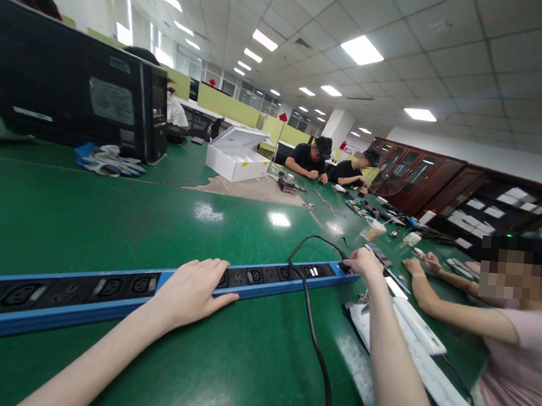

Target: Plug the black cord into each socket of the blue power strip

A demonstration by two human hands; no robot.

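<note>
A long blue power strip (118, 286) with black sockets lies across the green table. Over its middle sits my left hand (193, 292), thumb on the near side and fingers over the far edge, gripping it. My right hand (364, 263) is closed round a black plug (344, 263) at the strip's right end. My fingers partly hide the plug, so I cannot tell how deep it sits. From it a black cable (311, 319) loops up, crosses over the strip and runs down toward me.
A clipboard with papers (360, 322) and a white power strip (418, 326) lie to the right, beside a seated person (517, 347). A computer case (74, 81), gloves (110, 160) and an open white box (237, 159) stand farther back. Two more people work beyond.
</note>
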